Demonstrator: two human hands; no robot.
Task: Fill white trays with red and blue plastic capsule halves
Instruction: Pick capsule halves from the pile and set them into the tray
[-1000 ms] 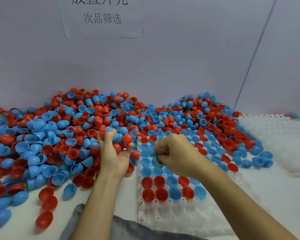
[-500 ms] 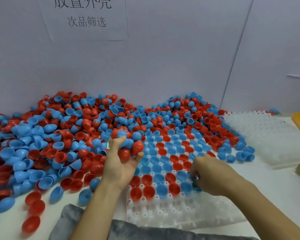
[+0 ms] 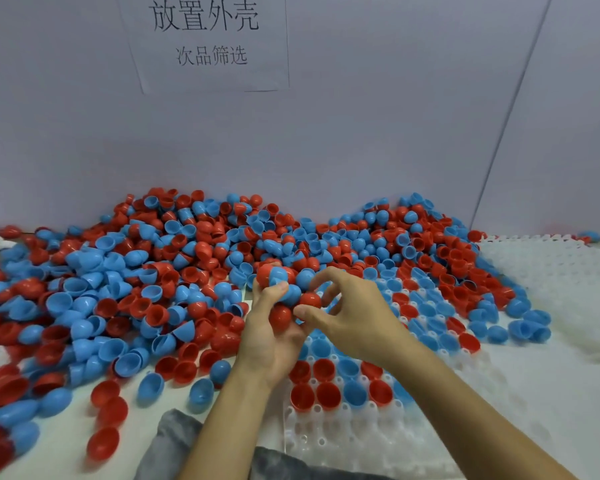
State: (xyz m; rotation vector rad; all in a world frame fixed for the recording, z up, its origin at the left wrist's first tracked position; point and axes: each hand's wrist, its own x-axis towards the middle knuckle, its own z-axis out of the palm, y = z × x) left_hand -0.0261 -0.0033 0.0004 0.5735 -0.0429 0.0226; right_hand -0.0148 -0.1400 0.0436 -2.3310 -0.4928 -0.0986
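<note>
My left hand (image 3: 269,344) is raised palm up and holds a handful of red and blue capsule halves (image 3: 284,289) just left of the white tray (image 3: 329,441). My right hand (image 3: 354,315) has come over to that handful, and its thumb and fingers pinch a red half (image 3: 309,300) at the handful's right side. The tray lies in front of me, its far rows filled with red and blue halves (image 3: 326,382) standing open side up, its near rows bare. A large pile of loose halves (image 3: 160,271) covers the table to the left and behind.
More white trays (image 3: 565,282) lie at the right. A grey cloth (image 3: 174,441) lies at the near edge. A paper sign (image 3: 208,39) is taped to the grey wall behind the pile. Loose halves (image 3: 108,407) are scattered at the lower left.
My right hand left the tray's near right part and moved up and left to the handful in my left hand. The left hand stayed about where it was.
</note>
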